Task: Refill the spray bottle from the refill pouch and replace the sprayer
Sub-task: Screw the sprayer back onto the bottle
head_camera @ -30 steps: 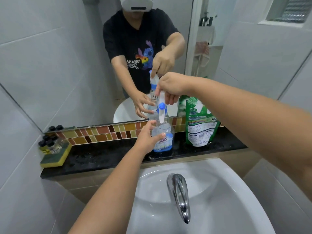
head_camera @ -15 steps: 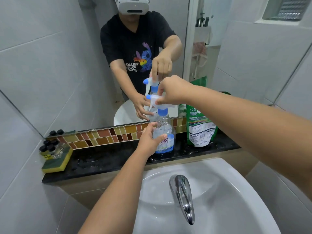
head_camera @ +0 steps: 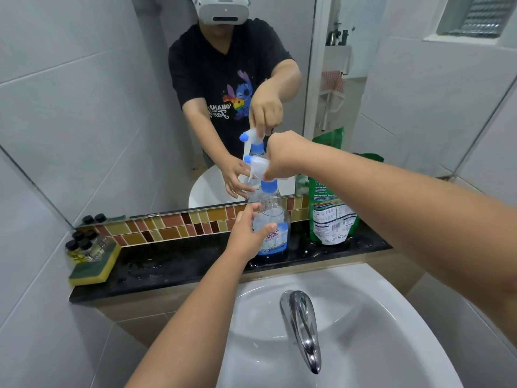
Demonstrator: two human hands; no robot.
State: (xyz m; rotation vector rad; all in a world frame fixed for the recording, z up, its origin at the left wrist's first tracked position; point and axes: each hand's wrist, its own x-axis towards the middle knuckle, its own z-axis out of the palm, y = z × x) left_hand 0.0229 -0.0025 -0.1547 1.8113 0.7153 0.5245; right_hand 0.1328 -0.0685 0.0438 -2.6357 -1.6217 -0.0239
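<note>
A clear spray bottle (head_camera: 272,222) with a blue label stands upright on the black ledge (head_camera: 179,264) behind the sink. My left hand (head_camera: 247,233) grips its body from the left. The white sprayer (head_camera: 258,165), with its blue nozzle pointing left and a blue collar below, sits on the bottle's neck. My right hand (head_camera: 282,156) grips the sprayer's top from the right. The green refill pouch (head_camera: 330,214) stands upright on the ledge just right of the bottle, partly behind my right forearm.
A white sink (head_camera: 349,317) with a chrome tap (head_camera: 303,329) lies below the ledge. At the ledge's left end sit a yellow-green sponge (head_camera: 93,268) and several small black-capped bottles (head_camera: 81,242). A mirror (head_camera: 112,107) rises behind the ledge, above a coloured tile strip.
The sprayer has turned on the bottle's neck: its head hung down towards me a second ago, and its nozzle now points left. My right hand turned with it; my left hand kept its hold.
</note>
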